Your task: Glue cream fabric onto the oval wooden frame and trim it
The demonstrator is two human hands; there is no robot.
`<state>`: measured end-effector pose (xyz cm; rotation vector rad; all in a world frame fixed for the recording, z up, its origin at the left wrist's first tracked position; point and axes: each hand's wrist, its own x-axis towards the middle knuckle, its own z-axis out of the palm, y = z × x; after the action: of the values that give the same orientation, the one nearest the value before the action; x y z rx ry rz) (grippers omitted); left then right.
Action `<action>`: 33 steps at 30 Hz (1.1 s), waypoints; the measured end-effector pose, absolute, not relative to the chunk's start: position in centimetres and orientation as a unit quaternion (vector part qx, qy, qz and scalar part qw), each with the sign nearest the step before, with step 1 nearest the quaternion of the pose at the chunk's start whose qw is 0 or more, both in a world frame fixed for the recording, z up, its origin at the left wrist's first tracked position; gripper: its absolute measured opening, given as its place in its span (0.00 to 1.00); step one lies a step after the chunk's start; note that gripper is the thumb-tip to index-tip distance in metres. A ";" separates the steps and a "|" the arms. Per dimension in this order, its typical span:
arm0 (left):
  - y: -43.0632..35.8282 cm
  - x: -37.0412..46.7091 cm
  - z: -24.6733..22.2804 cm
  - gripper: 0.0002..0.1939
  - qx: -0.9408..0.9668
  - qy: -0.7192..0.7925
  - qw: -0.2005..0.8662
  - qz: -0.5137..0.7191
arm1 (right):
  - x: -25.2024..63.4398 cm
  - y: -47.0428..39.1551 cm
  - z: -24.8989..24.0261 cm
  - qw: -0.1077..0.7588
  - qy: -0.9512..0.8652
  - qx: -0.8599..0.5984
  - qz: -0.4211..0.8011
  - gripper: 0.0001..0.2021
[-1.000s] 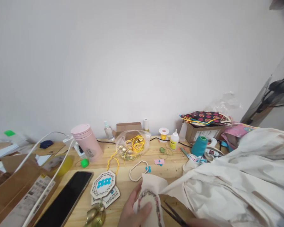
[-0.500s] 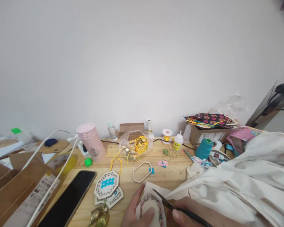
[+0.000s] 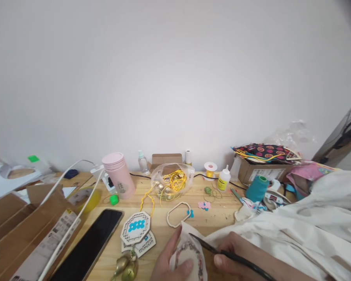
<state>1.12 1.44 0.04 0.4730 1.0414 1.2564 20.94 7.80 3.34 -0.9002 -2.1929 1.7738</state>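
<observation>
At the bottom centre, a piece of white fabric [image 3: 195,245] carries an oval band of reddish floral pattern. My left hand [image 3: 170,262] pinches it, with the thumb lying over the pattern. My right hand [image 3: 236,253] is closed on black scissors [image 3: 206,244], whose pointed tip lies over the fabric's upper part. A large white cloth [image 3: 316,226] spreads under and behind my right forearm. Left of my left hand lies an octagonal wooden ornament [image 3: 136,227] with blue flowers, gold bells and yellow cord. Just above the fabric lies a wooden frame [image 3: 178,214].
On the left are a cardboard box [image 3: 32,234], a phone [image 3: 90,242] and a pink cup [image 3: 119,175]. Further back stand a bag of bells and yellow cord [image 3: 173,183], a glue bottle [image 3: 224,179], a teal thread cone [image 3: 256,189] and a full box [image 3: 263,169].
The view has shifted, so the scene sits slightly further right. My right hand and the scissors handles have moved a little away from the fabric; the left hand's hold looks the same.
</observation>
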 end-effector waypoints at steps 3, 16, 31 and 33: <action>1.4 0.8 0.7 0.57 0.215 0.447 0.672 0.550 | 20.9 10.4 2.5 0.061 -0.786 -0.317 0.527 0.24; 1.3 -0.7 0.6 0.56 0.265 0.399 0.699 0.531 | 21.5 10.9 4.1 0.034 -0.829 -0.226 0.511 0.33; 1.0 -1.2 0.5 0.48 0.324 0.425 0.667 0.519 | 19.1 10.4 4.8 0.016 -0.837 -0.262 0.480 0.25; 1.1 -1.3 0.6 0.46 0.346 0.434 0.659 0.509 | 18.8 10.5 4.9 0.007 -0.844 -0.278 0.458 0.24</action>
<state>-1.34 1.09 0.61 0.7822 0.9822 1.1513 18.84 10.51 4.91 -0.8695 -2.6404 1.4313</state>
